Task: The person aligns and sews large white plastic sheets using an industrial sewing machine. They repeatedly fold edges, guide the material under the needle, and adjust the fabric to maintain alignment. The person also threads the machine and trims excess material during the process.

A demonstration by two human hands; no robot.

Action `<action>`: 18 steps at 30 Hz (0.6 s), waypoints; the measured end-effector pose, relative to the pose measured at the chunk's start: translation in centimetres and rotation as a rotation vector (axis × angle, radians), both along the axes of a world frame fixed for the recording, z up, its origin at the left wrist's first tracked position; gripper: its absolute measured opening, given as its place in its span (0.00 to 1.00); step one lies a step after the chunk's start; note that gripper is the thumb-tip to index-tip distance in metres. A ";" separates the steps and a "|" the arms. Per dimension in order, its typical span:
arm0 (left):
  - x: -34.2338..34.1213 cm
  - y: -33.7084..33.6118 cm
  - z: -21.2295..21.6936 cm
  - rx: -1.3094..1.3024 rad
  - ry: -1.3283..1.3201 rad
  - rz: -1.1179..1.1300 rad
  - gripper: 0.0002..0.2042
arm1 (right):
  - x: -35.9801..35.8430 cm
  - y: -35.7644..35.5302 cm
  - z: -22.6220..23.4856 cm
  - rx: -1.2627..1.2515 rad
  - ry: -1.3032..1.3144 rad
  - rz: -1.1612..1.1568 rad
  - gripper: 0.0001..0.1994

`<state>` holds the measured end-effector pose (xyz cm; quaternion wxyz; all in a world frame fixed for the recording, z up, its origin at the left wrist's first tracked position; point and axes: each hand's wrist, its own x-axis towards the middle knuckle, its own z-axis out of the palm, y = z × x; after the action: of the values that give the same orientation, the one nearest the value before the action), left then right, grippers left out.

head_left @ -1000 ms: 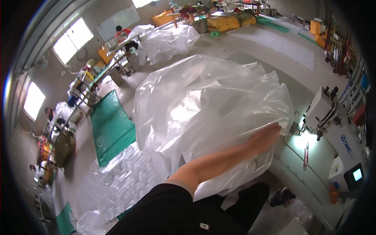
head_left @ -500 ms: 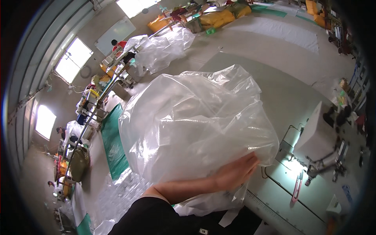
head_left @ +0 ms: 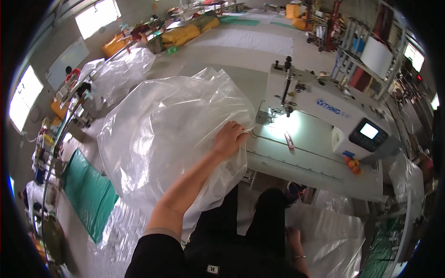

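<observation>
A big, puffed-up sheet of clear plastic (head_left: 157, 125) spreads over the left end of a sewing table and hangs toward my lap. My left hand (head_left: 229, 140) pinches its right edge, fingers curled into the film, close to the sewing machine (head_left: 320, 102). Low on the right, beside my thigh, my right hand (head_left: 293, 237) is at the left edge of another clear plastic sheet (head_left: 329, 236); its fingers are mostly hidden. On the table (head_left: 306, 162), under the machine's lamp, lies a pink-handled cutting tool (head_left: 289, 140).
Small orange round things (head_left: 353, 165) sit by the machine's screen. Green sheeting (head_left: 90, 190) covers floor at the left, with crinkled clear film below it. Other people work along benches at the far left. A metal rack (head_left: 361, 60) stands behind the machine.
My view has swung right, bringing the whole sewing machine and my right hand into sight. My left hand still grips the plastic, whose bulk now appears farther left in the picture.
</observation>
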<state>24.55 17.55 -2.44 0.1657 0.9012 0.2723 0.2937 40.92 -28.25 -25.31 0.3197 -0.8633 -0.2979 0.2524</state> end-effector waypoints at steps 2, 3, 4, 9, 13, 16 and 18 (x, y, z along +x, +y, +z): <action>-1.0 -0.5 0.1 -0.043 0.012 -0.025 0.15 | -0.5 2.6 3.5 0.132 -0.025 0.007 0.14; -1.9 -0.7 0.5 -0.103 0.016 -0.069 0.15 | -1.5 4.2 6.1 0.160 -0.027 0.018 0.13; -3.0 -1.0 1.1 -0.168 0.019 -0.115 0.16 | -2.4 5.8 8.9 0.186 -0.031 0.027 0.12; -7.0 -5.0 6.0 -0.158 -0.138 -0.253 0.18 | -6.0 12.3 10.5 0.481 0.386 0.210 0.18; -10.5 -6.4 8.5 0.054 -0.174 -0.199 0.21 | -9.8 19.7 15.2 0.582 0.345 0.353 0.28; -11.4 -7.4 9.8 0.197 -0.104 -0.131 0.23 | -11.8 22.4 16.3 0.568 0.408 0.482 0.23; -12.7 -7.4 9.8 0.271 -0.067 -0.103 0.25 | -13.2 23.0 17.1 0.432 0.677 0.528 0.18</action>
<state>11.84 10.17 7.34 0.0665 0.9177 0.1780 0.3489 27.76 -5.22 -8.25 0.4957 -0.5411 -0.4320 0.5243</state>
